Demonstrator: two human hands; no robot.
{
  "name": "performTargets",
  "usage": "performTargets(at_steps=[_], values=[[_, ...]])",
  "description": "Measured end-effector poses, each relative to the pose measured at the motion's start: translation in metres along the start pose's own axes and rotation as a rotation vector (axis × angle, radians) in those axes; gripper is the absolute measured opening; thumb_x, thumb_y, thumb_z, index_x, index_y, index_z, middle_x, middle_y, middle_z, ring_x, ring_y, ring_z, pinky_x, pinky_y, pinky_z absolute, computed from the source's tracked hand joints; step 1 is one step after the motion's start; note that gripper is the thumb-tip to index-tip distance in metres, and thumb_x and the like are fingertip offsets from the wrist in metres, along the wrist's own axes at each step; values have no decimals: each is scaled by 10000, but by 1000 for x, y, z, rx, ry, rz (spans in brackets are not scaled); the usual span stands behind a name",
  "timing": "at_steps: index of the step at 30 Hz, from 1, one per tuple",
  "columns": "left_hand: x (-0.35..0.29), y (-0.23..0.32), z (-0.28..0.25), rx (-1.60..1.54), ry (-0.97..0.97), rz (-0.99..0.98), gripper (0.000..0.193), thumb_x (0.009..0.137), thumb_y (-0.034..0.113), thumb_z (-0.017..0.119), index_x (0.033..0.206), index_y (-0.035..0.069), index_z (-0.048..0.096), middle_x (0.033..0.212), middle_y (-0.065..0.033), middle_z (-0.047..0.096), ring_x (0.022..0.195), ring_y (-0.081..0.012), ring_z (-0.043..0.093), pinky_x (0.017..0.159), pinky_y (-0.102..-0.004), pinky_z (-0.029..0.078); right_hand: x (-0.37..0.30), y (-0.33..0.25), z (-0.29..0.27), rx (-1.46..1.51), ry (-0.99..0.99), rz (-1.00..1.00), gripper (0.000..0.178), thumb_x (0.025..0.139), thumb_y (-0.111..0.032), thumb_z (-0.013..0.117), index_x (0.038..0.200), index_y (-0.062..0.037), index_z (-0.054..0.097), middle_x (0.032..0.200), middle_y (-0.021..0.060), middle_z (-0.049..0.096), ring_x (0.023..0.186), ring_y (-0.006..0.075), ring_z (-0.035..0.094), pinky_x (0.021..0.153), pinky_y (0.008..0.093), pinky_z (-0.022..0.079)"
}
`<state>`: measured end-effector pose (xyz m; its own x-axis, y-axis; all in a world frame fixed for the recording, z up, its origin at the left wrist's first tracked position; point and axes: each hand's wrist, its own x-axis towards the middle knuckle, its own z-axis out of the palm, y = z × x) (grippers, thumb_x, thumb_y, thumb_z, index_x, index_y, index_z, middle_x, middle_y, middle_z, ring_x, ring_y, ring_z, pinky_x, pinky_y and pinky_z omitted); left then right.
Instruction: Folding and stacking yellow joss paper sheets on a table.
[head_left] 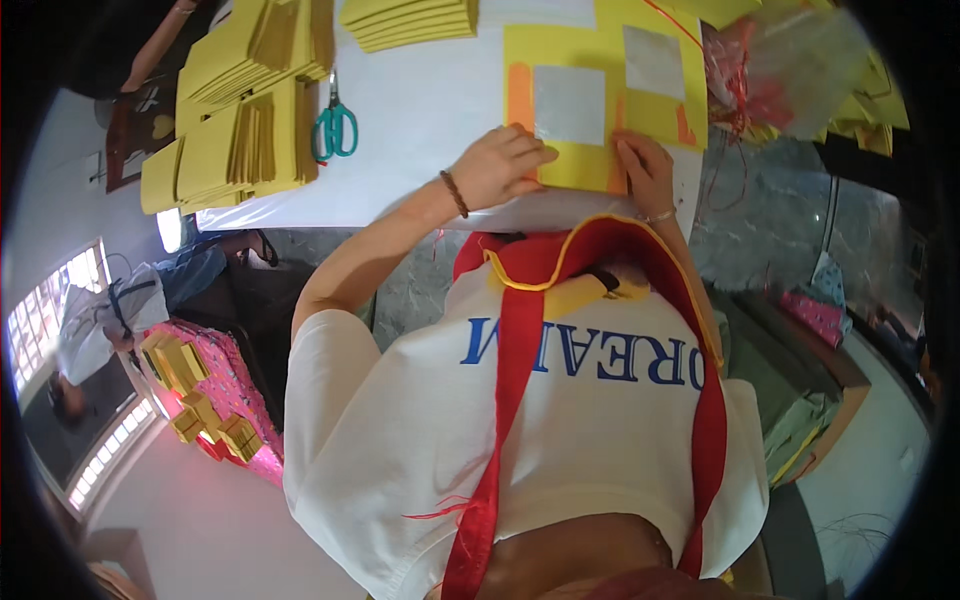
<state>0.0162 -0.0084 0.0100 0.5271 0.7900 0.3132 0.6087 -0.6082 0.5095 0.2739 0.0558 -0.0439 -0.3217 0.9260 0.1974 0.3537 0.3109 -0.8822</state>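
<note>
Yellow joss-style paper (572,165) with silver rectangles and orange strips lies at the table's near edge. At its left side my left hand (503,165) rests flat, fingers stretched over the lower part of an orange strip (521,92). My right hand (648,172) is at the right, thumb and fingers drawn together on the paper beside a second orange strip (617,175). A silver rectangle (570,105) lies between the hands, another silver patch (654,60) farther right. Whatever is under my fingers is hidden.
Teal-handled scissors (335,125) lie on the white table cover (420,120), beside stacked folded yellow papers (245,140). Another yellow stack (410,22) is at the back. A clear plastic bag (800,75) with red string sits right. Bundles (200,400) rest on pink cloth at lower left.
</note>
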Motion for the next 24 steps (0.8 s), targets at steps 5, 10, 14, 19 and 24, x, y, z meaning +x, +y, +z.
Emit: performTargets(at_steps=[5,10,14,19,24], values=[[-1,-5,4,-259,36,-114,139,818,177,597,856,44,610,820,-88,591,805,-260,562,740,-347,460,3,-1,3,40,24,23,174,835,-210,591,871,-63,676,882,58,670,824,182,617,753,283,437],[-1,-8,6,-328,-26,-168,150,842,175,562,861,37,618,809,-103,589,808,-272,560,722,-349,453,1,-3,2,6,21,39,194,845,-236,575,877,-76,679,897,43,671,838,172,612,779,287,414],[5,-13,2,-378,-137,-265,171,842,179,556,867,21,618,787,-111,594,767,-271,565,691,-342,455,-1,4,4,-49,39,38,199,854,-243,563,874,-83,680,901,35,669,864,164,604,798,291,398],[8,-19,-1,-498,-228,-427,180,827,176,556,883,22,629,784,-118,618,711,-231,587,649,-311,462,1,1,4,18,24,84,206,866,-239,540,869,-89,680,890,34,669,864,166,602,802,285,393],[6,-35,4,-690,-218,-508,202,844,179,560,908,3,634,774,-60,629,718,-128,571,662,-271,456,1,-1,-3,256,-25,93,208,854,-251,547,899,-91,673,966,38,654,934,179,577,857,292,356]])
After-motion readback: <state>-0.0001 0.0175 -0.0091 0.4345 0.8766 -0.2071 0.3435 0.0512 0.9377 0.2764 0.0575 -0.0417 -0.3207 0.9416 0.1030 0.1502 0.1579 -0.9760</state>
